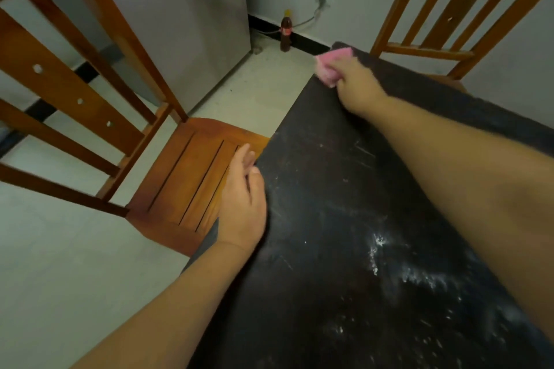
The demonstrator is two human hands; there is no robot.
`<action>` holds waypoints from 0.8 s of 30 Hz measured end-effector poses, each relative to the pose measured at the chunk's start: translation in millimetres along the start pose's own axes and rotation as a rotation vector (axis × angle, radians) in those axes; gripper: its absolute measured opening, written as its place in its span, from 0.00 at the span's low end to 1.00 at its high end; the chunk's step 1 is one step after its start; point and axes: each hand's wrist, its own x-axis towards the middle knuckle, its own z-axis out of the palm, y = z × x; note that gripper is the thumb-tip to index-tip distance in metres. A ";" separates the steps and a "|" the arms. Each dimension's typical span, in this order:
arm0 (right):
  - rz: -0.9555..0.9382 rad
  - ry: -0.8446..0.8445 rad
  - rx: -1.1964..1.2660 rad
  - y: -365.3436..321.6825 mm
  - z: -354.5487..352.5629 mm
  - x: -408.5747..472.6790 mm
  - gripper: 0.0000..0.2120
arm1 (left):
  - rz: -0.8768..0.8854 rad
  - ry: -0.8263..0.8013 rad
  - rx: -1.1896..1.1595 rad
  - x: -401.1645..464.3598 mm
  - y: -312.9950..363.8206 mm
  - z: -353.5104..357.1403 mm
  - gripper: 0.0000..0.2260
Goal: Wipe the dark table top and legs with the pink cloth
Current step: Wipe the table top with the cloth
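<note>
Fingers of the right hand (355,81) clench the bunched pink cloth (331,64) at the far left corner of the long dark scuffed table top (344,234), which runs away from the camera; left hand (244,204) rests relaxed on its near edge.

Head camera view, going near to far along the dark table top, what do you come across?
White dusty smears → left hand at the table's left edge → right hand holding the pink cloth at the far corner → soda bottle by the wall.
</note>
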 end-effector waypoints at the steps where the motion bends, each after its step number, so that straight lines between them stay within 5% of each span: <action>1: -0.104 -0.071 0.042 -12.5 13.2 -21.8 0.19 | -0.087 0.044 -0.077 0.8 0.6 -7.6 0.16; 5: -0.579 -0.306 0.116 -59.3 58.4 -144.9 0.19 | -0.467 0.031 -0.414 -1.9 -10.5 -50.4 0.22; 8: -0.751 -0.494 0.062 -60.7 73.7 -227.1 0.27 | -0.496 -0.097 -0.437 -19.0 -16.7 -70.8 0.26; 11: -0.730 -0.751 0.230 -63.2 55.2 -244.8 0.24 | -0.417 -0.132 -0.305 -34.2 -11.3 -70.4 0.25; 17: -0.312 -0.199 0.119 -49.0 34.8 -122.3 0.25 | -0.251 -0.061 0.037 -56.1 -21.6 -52.3 0.21; 20: -0.356 -0.214 0.006 -42.2 56.3 -136.3 0.27 | -0.008 -0.043 0.343 -67.0 -24.7 -43.8 0.26; 24: -0.733 -0.382 0.031 -20.0 46.8 -255.7 0.30 | 0.009 -0.014 0.365 -64.8 -25.9 -42.8 0.26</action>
